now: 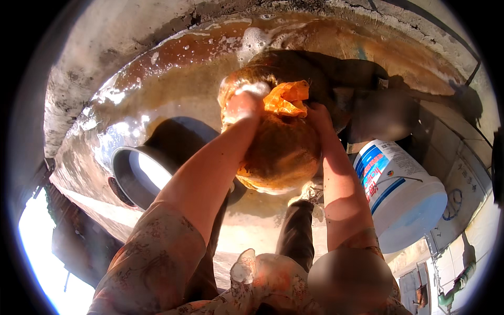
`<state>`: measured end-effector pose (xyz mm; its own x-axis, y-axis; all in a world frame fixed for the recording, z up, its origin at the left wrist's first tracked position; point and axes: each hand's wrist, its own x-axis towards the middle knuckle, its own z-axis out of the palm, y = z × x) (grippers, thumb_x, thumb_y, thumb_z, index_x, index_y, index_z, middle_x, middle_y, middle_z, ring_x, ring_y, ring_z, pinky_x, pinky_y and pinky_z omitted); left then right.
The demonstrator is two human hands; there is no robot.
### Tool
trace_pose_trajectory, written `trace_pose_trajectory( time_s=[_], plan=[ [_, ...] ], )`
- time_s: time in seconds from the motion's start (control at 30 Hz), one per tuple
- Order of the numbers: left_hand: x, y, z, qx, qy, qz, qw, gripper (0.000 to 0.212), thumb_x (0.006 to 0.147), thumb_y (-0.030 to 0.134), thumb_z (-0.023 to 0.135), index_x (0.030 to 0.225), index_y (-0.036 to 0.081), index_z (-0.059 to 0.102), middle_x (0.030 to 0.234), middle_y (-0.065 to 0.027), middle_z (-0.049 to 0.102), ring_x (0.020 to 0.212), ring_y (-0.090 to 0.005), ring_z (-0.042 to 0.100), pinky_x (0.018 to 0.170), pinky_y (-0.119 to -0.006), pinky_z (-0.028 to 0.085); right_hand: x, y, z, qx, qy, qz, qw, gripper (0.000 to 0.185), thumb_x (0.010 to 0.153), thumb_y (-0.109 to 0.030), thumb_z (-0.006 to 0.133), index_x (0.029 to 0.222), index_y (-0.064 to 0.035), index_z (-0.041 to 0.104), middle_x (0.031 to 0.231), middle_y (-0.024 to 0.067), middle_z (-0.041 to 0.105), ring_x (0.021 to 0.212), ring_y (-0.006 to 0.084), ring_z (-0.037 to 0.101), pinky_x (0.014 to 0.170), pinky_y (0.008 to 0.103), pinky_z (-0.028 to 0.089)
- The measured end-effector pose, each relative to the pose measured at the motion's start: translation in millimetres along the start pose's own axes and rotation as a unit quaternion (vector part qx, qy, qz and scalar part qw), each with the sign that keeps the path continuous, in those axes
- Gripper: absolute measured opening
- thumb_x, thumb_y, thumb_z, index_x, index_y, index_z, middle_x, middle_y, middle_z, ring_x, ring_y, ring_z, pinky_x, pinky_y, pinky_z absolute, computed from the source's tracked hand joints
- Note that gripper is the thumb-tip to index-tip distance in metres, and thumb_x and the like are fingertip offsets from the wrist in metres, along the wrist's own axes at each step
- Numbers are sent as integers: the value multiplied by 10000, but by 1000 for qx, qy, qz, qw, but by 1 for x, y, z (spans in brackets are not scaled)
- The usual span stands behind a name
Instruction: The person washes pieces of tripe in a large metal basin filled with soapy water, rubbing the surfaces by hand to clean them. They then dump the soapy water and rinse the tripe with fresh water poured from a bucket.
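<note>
Before me, above the wet ground, is a large, wet, yellow-brown bulky bundle, rounded at its near end; what it is made of I cannot tell. White foam lies on its upper left part, where my left hand presses, its fingers partly hidden in the foam. My right hand is at the bundle's right side, beside a crumpled orange piece of plastic or cloth on top; its fingertips are hidden. Whether either hand grips the material does not show clearly.
A metal basin lies tilted on the left. A white plastic bucket with blue printing stands to the right. Brown water with foam covers the ground along a concrete edge. A shoe is just below the bundle.
</note>
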<state>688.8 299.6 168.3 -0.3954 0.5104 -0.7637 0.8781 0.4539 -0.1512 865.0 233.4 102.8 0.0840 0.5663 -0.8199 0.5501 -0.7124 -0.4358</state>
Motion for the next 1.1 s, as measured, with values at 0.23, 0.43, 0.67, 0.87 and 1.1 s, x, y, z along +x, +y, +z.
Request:
trace_pose_trajectory(
  time_s=[0.23,0.43,0.67,0.87,1.1],
  plan=[
    [10,-30,-3,-45,30,-32,998,290,780,257,447,918,94,643,972,-109,611,925,-231,580,753,-337,464,-128,-70,12,60,188,-213,957,464,790,-372,543,1114,-50,460,1081,182,451,1029,314,436,866,384,346],
    [-3,-44,-17,-185,-156,81,967,624,703,469,530,1205,110,443,1244,-205,388,1173,-331,348,944,-394,320,-113,-94,75,-199,353,-141,903,335,811,-406,473,974,-114,499,972,100,490,922,279,452,751,431,339],
    [-100,-68,13,-149,229,179,945,457,790,389,488,1156,115,466,1234,-182,351,1134,-354,323,951,-483,221,-75,-67,67,-127,317,-166,925,295,831,-389,400,839,-119,520,785,90,601,654,297,582,553,440,438],
    [-62,-49,19,-191,220,79,953,273,721,275,528,927,95,522,980,-142,459,958,-326,409,802,-449,316,-56,-71,64,-212,221,-73,949,341,821,-363,357,819,-81,548,668,137,598,626,343,582,583,459,462],
    [-27,-34,4,-62,105,68,990,415,762,394,458,1002,65,535,1043,-127,457,1025,-259,419,835,-411,342,-30,-83,53,-231,149,6,962,397,793,-324,376,672,-18,599,671,192,592,662,363,585,619,439,473]
  ],
)
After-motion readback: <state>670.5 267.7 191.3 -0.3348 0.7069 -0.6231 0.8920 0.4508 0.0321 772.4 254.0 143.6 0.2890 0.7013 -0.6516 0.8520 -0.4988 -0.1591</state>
